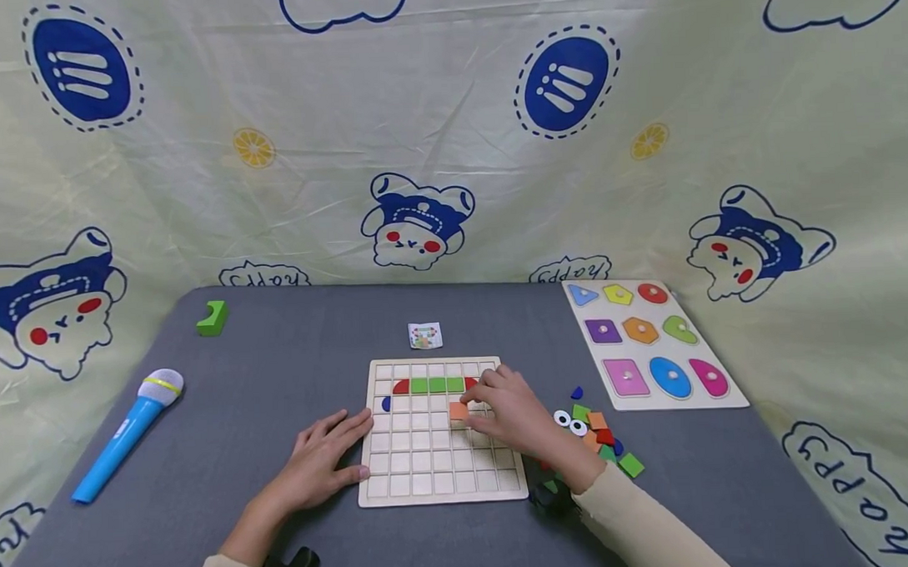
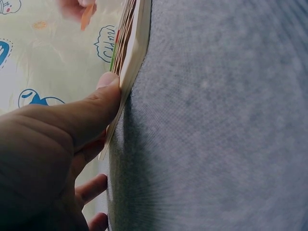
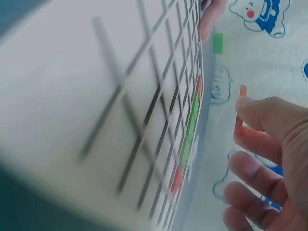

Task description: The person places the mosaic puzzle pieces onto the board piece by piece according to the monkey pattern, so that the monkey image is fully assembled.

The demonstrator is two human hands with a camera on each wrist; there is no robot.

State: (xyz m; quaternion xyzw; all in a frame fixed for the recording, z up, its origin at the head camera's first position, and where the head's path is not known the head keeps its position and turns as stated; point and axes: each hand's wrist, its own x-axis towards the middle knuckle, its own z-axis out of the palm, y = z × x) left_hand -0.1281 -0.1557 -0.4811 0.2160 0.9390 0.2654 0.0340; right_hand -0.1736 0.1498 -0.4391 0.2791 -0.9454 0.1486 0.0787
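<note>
Between thumb and forefinger my right hand (image 1: pixel 513 411) pinches an orange square tile (image 1: pixel 458 411), held over the wooden grid board (image 1: pixel 440 482); the right wrist view shows the tile (image 3: pixel 241 110) edge-on, above the board. My left hand (image 1: pixel 323 459) rests at the board's left edge, fingers fairly straight, its thumb (image 2: pixel 108 91) against the rim. In an upper row of the grid lie several green squares (image 1: pixel 437 385) with a red rounded piece (image 1: pixel 401 387) at the left end and another red piece (image 1: pixel 470 383) at the right. A blue half-round piece (image 1: pixel 386 403) sits one row lower at the left.
Right of the board, partly behind my right forearm, lies a pile of loose coloured pieces (image 1: pixel 597 421). A small picture card (image 1: pixel 425 335) lies beyond the board. A shape puzzle board (image 1: pixel 683 396) is at the far right, a toy microphone (image 1: pixel 122 441) and green block (image 1: pixel 212 319) at left.
</note>
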